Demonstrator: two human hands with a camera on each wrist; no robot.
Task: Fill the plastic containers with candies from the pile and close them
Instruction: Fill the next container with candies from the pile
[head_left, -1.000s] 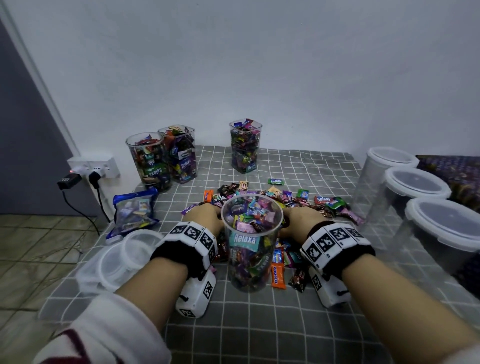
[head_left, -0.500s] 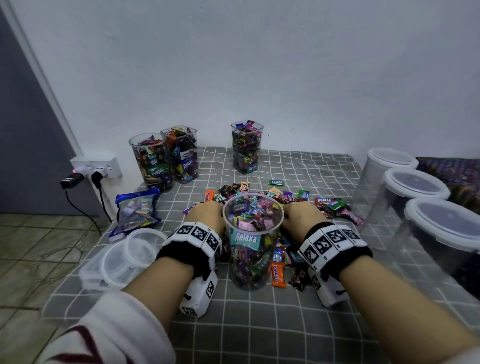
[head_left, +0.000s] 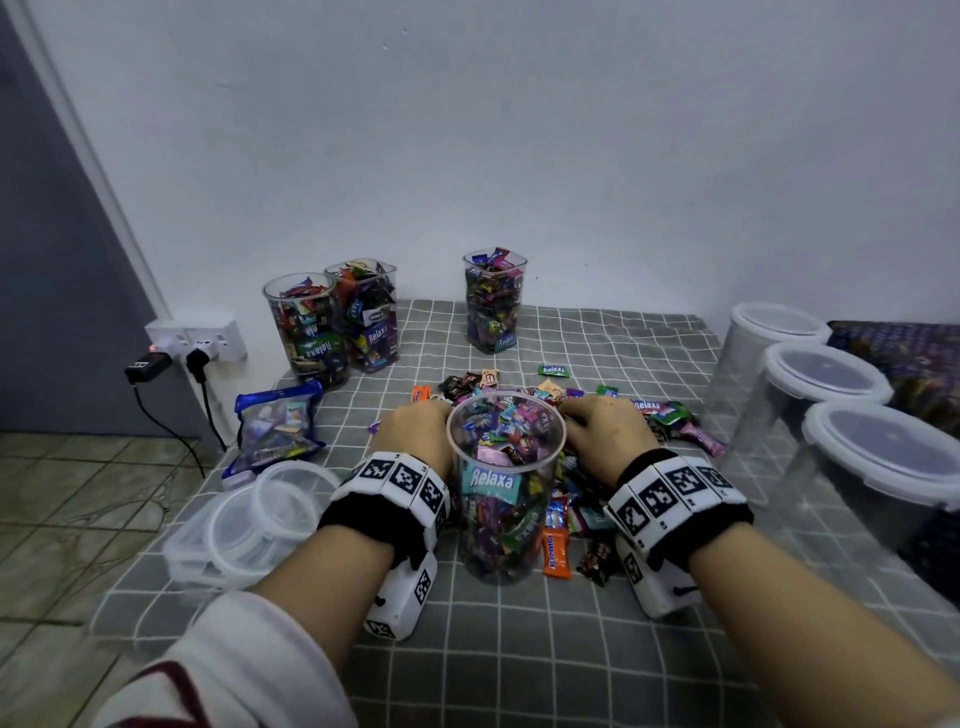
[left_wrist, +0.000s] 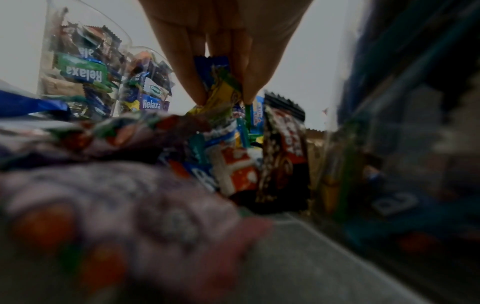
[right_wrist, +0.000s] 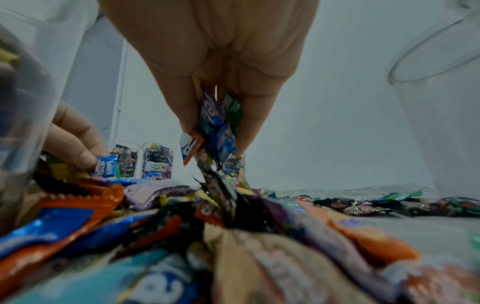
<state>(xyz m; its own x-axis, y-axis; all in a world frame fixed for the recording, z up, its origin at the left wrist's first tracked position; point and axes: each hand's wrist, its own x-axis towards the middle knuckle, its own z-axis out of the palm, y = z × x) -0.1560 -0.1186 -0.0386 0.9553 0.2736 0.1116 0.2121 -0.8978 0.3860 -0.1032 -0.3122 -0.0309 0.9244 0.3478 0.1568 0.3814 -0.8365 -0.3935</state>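
My left hand (head_left: 415, 431) and right hand (head_left: 602, 431) each pinch candies from the pile (head_left: 566, 395) at twelve o'clock behind the nearly full container (head_left: 501, 488). Three filled containers (head_left: 493, 301) stand lidless; the lids (head_left: 244, 525) wait at nine o'clock.

A grey checked cloth (head_left: 597, 649) bears loose candies (head_left: 558, 551), filled containers (head_left: 506, 488) (lidless), stacked lids (head_left: 244, 525).
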